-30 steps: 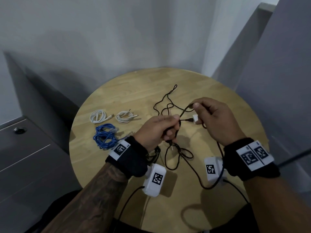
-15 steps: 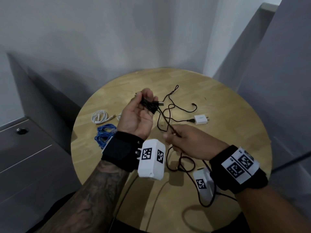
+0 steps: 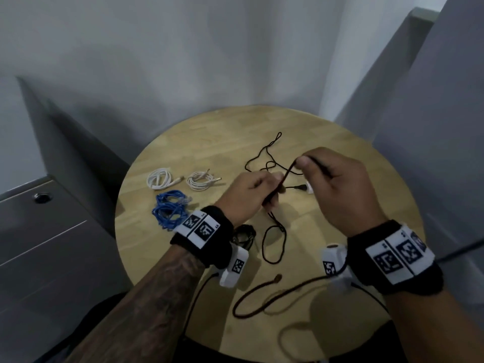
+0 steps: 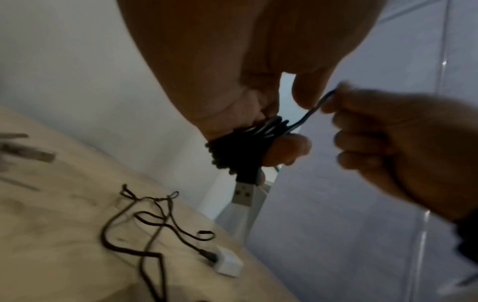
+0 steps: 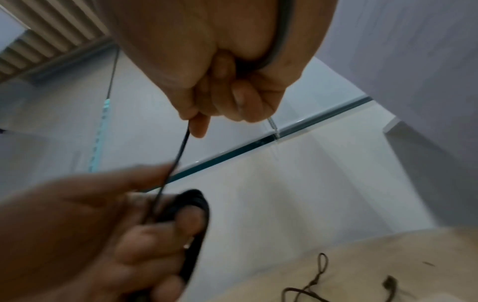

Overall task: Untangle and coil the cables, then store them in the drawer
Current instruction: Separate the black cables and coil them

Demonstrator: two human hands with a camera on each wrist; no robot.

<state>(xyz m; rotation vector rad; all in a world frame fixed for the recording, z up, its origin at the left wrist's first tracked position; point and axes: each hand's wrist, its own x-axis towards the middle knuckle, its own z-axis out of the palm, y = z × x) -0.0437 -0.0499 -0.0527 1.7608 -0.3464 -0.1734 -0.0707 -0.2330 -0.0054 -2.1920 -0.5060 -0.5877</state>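
Left hand (image 3: 245,197) grips the coiled black cable (image 4: 240,149) — right hand (image 3: 337,184) pinches its strand (drawer unseen).

white charger (image 3: 310,189) half behind right hand (image 3: 337,189)

Right hand (image 5: 220,77) pinching black cable (image 5: 178,151), left hand (image 5: 85,230) gripping coil (image 5: 199,206).

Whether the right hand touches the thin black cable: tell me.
Touching. In the right wrist view, the right hand pinches the thin black cable between thumb and fingertip; the strand runs down to the coil gripped by the left hand.
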